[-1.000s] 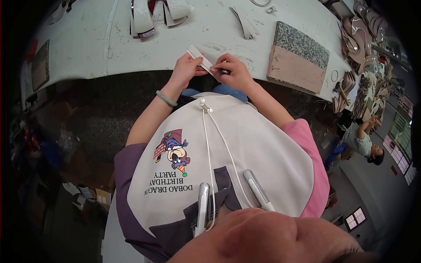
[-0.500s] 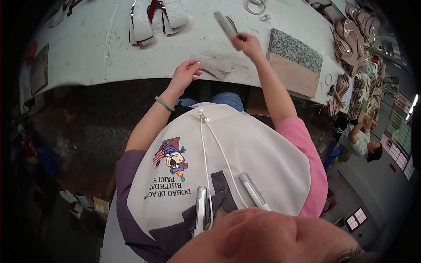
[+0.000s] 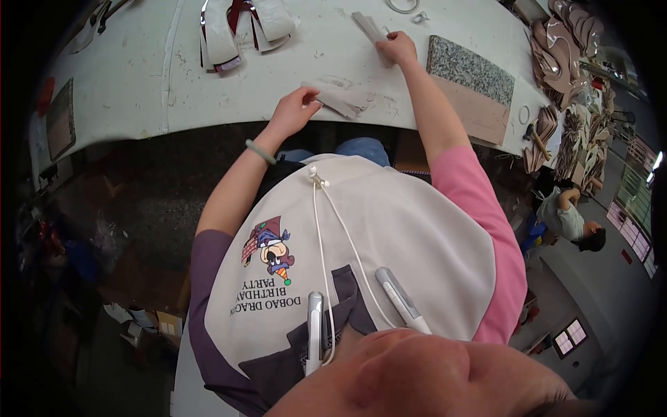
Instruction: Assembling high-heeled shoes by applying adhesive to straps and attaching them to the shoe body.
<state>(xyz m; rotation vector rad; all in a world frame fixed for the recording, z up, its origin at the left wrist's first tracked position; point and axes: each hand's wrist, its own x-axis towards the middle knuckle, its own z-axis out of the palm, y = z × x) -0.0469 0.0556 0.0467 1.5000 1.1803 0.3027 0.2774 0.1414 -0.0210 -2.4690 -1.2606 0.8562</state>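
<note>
My left hand (image 3: 295, 110) is at the table's near edge, fingers curled and thumb and fingertips at the end of some thin grey strips (image 3: 339, 103). These strips lie loosely overlapped and fanned out on the white tabletop. Farther out and to the right, my right hand (image 3: 398, 48) pinches a long, thin grey strip (image 3: 368, 28) by its side. That strip lies slanted, low over or on the table; whether others lie beneath it I cannot tell. A stone slab (image 3: 469, 73), speckled grey with a pinkish-brown near part, rests right of my right hand.
White curved pieces with dark red edges (image 3: 222, 35) lie at the far left. A ring (image 3: 403, 4) is at the far edge. A hammer (image 3: 538, 142) and stacked brown cut pieces (image 3: 563, 52) sit at the right, where another person (image 3: 566, 215) is behind. A second slab (image 3: 61, 119) stands far left.
My right hand has moved slightly outward with the grey strip, which has come down beside or onto the tabletop. My left hand stays by the fanned strips, its thumb and forefinger a little farther apart.
</note>
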